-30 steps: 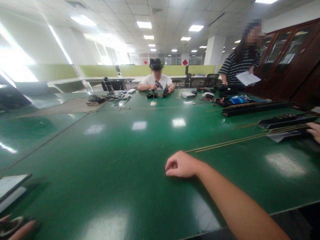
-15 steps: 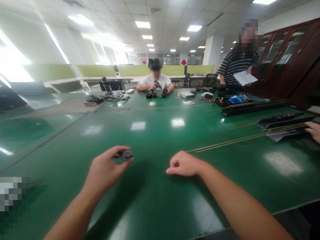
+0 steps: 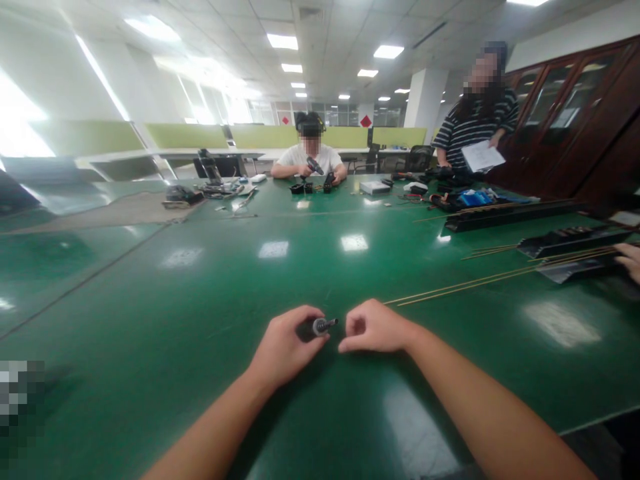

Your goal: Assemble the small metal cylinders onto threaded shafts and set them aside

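Observation:
Between the thumb and fingers of my left hand [image 3: 287, 343] is a small dark cylindrical part [image 3: 320, 327] with a pale ring and a narrow ribbed tip pointing right. Its exact kind does not show. Just right of that tip, my right hand [image 3: 377, 327] is curled above the green table [image 3: 210, 293], thumb and fingertips bent inward. Anything inside its grip is hidden or too small to see. The two hands are close but apart. Thin brass-coloured rods [image 3: 450, 288] lie behind my right wrist, running toward the right.
Black channel-shaped rails [image 3: 570, 267] lie at the right, near another person's hand [image 3: 629, 263]. Across the table a seated person holds a power drill [image 3: 314, 165]. A standing person holds papers [image 3: 483, 157]. Tools and a blue item [image 3: 475, 197] lie at the far right.
My left hand has come in from the lower left with the cylindrical part and moved right, up to my right hand. My right hand stays nearly in place.

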### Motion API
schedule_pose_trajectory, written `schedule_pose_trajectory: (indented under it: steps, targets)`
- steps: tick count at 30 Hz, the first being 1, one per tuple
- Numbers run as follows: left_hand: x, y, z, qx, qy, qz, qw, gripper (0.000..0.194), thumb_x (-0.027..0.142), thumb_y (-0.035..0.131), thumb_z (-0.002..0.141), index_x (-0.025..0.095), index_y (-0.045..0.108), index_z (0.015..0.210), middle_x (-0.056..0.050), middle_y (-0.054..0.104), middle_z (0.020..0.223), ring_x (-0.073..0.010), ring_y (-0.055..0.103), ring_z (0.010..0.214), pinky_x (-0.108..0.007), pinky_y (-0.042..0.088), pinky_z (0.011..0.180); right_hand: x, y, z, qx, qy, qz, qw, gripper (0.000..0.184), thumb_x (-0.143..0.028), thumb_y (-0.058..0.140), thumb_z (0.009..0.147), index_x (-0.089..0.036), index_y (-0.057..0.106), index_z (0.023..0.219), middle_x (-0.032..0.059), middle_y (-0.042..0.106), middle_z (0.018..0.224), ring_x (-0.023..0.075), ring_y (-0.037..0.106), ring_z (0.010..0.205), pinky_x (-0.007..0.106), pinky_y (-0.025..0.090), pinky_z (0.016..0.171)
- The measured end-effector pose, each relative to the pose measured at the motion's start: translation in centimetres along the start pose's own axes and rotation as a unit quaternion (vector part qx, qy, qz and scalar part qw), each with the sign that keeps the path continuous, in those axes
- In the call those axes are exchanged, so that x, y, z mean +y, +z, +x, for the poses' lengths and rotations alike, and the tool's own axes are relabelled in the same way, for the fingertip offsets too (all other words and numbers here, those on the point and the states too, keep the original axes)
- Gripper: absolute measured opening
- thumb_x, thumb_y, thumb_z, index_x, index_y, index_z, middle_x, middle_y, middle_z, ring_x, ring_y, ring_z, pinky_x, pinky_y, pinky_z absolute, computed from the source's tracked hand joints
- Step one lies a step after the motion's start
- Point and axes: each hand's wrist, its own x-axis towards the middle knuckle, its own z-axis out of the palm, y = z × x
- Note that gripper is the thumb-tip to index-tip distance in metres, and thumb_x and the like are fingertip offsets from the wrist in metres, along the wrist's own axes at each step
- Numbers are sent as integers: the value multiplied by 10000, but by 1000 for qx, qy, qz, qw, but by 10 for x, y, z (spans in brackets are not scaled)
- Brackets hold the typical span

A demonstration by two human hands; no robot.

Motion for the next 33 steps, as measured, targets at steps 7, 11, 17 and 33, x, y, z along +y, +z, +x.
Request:
schedule_pose_trajectory:
  steps: [7, 11, 17, 33]
  targets:
    - [6, 2, 3, -7, 33, -21, 999, 202, 199, 702, 778, 219, 700, 979, -27, 707, 916, -170, 657, 829, -290, 526, 759, -7, -2, -5, 27, -2, 1, 1000, 425, -397, 812, 689, -182, 702, 1038, 18, 715, 795, 144, 641, 681, 232, 473, 620]
    - [8, 3, 3, -17, 31, -32, 999, 201, 201, 695, 789, 225, 700, 989, -20, 706, 928, -166, 655, 846, -286, 517, 772, -13, -4, -6, 54, -24, -53, 997, 388, -376, 812, 685, -200, 714, 1017, 24, 727, 849, 159, 650, 742, 248, 476, 681]
    - [7, 5, 1, -23, 5, -35, 999, 284, 204, 715, 761, 236, 685, 1041, -9, 716, 982, -172, 663, 879, -292, 506, 809, -13, -2, -7, 74, -56, -83, 992, 340, -365, 799, 703, -217, 712, 997, 15, 715, 851, 162, 644, 750, 248, 467, 685]
    - [9, 6, 1, -30, 10, -53, 998, 176, 218, 721, 783, 242, 691, 954, 21, 698, 895, -138, 639, 816, -252, 475, 763, -13, 2, -7, 76, -72, -120, 987, 211, -281, 731, 762, -222, 718, 965, 15, 727, 851, 159, 655, 755, 250, 473, 699]
